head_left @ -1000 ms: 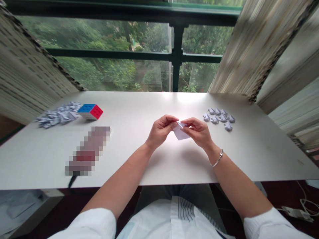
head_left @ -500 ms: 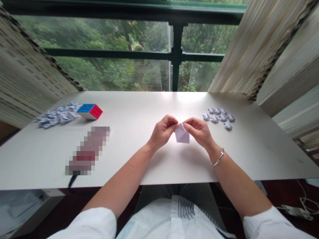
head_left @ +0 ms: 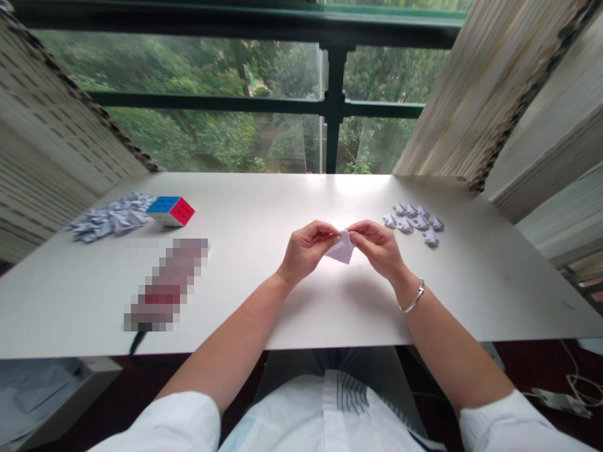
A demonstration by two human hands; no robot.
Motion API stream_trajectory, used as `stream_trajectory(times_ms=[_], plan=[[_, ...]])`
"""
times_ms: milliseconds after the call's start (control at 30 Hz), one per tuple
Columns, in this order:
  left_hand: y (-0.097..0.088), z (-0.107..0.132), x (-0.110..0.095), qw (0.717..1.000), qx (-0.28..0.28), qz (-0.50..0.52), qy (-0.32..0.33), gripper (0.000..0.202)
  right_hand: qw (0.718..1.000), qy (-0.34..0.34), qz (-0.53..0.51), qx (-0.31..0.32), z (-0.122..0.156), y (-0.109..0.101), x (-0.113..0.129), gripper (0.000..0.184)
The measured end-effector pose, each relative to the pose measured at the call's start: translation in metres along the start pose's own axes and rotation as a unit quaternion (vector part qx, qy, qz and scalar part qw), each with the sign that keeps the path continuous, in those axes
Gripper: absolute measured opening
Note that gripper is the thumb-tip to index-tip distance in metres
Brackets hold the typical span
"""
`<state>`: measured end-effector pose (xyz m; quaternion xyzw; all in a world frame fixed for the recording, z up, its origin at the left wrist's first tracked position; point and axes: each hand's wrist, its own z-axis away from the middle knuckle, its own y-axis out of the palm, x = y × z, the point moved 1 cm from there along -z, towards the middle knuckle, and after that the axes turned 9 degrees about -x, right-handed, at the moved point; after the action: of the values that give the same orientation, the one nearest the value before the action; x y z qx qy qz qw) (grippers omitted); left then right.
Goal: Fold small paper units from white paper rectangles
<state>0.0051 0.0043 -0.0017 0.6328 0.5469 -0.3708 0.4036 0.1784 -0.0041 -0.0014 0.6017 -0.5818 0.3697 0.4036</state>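
Observation:
A small piece of folded white paper [head_left: 342, 250] is held above the white table, with its lower corner hanging between my hands. My left hand [head_left: 308, 250] pinches its upper left edge between thumb and fingers. At the upper right, my right hand [head_left: 377, 246], with a silver bracelet on the wrist, pinches the same paper. Both sets of fingertips nearly meet at its top, so the folds there are partly hidden.
Several small folded paper pieces [head_left: 414, 220] sit at the right of the table [head_left: 301, 198]. Far left lies a heap of folded paper [head_left: 113, 216] beside a puzzle cube [head_left: 170, 211]. In front is a pixelated long object [head_left: 164, 285] with a dark strap.
The paper has turned and tilted between my fingers, and less of it hangs below them. Both hands stay in nearly the same place, still pinching it.

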Motion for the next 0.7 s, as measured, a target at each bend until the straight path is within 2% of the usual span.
stream_trajectory(times_ms=[267,400,600,700], plan=[[-0.0038,-0.0013,-0.0031,0.997,0.045,-0.044,0.044,0.019,0.996,-0.062,0.067,-0.006,0.0024,0.0013,0.0007,0.021],[-0.0039,-0.0007,-0.0035,0.994,0.026,-0.078,0.075,0.017,0.994,-0.075,0.079,-0.028,0.0028,0.0011,-0.0002,0.019],[-0.0020,0.0007,-0.0018,0.998,0.003,-0.060,0.033,0.023,0.995,-0.064,0.066,-0.037,0.0020,0.0010,-0.0021,0.022],[-0.0017,0.0002,-0.0019,0.999,0.013,-0.037,0.016,0.018,0.997,-0.048,0.037,-0.048,0.0005,0.0007,-0.0031,0.023]])
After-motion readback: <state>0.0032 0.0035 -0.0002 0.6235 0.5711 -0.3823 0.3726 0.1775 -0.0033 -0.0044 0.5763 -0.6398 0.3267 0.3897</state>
